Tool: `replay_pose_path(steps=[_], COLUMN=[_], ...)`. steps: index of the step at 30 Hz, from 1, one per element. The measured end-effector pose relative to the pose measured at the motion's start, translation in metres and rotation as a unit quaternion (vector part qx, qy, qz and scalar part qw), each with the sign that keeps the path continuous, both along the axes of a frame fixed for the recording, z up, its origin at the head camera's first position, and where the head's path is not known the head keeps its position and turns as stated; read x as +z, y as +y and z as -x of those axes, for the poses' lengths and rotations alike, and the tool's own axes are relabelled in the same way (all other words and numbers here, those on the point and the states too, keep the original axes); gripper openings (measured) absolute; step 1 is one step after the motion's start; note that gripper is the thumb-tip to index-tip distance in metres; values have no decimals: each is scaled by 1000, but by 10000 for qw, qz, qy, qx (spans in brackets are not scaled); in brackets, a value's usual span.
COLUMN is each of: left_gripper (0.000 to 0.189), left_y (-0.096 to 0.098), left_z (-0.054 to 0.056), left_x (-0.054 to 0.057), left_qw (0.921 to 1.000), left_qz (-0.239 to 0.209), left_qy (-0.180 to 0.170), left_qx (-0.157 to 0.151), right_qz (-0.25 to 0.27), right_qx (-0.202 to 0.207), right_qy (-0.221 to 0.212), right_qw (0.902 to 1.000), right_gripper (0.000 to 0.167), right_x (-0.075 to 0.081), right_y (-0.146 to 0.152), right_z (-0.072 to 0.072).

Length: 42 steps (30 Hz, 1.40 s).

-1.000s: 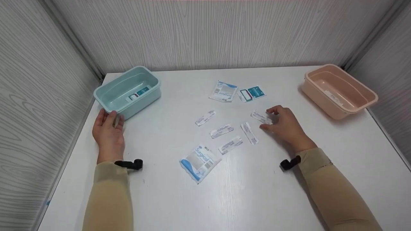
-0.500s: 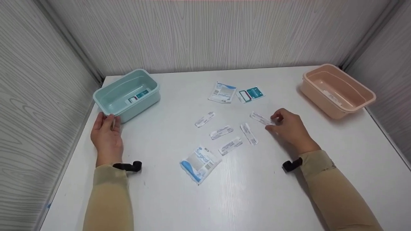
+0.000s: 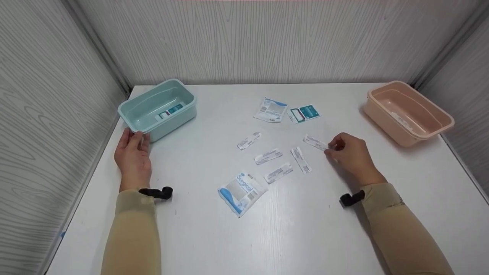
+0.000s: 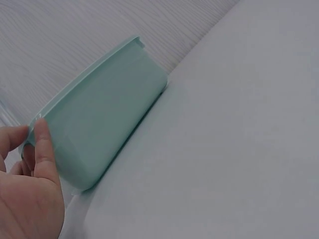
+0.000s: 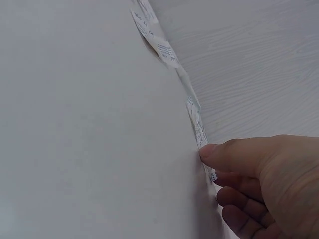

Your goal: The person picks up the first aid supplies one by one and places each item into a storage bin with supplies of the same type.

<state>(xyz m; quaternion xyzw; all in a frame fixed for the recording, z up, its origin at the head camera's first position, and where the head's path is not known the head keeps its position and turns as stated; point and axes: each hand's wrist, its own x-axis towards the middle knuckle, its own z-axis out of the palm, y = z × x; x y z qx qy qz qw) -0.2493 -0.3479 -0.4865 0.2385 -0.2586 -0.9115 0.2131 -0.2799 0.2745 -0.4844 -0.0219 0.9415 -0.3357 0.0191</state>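
My right hand (image 3: 350,156) has its thumb and fingers at the right end of a wrapped adhesive bandage (image 3: 315,142), a narrow white packet with blue print. In the right wrist view the thumb (image 5: 214,155) presses on the packet (image 5: 198,124), pinching its end near the table top. At the left, my left hand (image 3: 133,158) grips the near corner of a light blue plastic bin (image 3: 174,124) by its rim. The left wrist view has fingers (image 4: 46,157) against the outside of that bin (image 4: 107,109). A teal and white packet (image 3: 170,111) lies inside it.
Several wrapped bandages (image 3: 268,156) lie mid-table. A Surgical packet (image 3: 242,193) lies in front of them, a similar packet (image 3: 271,110) behind, beside a teal and white packet (image 3: 304,114). At the back right, a peach bin (image 3: 407,118) holds white strips. Panels (image 3: 248,42) enclose the table.
My right hand has drawn back slightly to the right, and its thumb and fingers have come together on the bandage's end. The left hand stays at the blue bin's corner.
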Motion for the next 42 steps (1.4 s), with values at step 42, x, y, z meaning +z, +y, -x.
replay_pose_path(steps=[42], left_gripper=[74], left_y=[0], left_z=[0], left_x=[-9], left_qw=[9989], left_qz=[-69], left_qy=[196], left_qx=[-426], right_qz=[942], right_qx=[67], right_qy=[809], right_qw=[9922], right_gripper=[37], right_x=[78], right_y=[46], right_z=[-21])
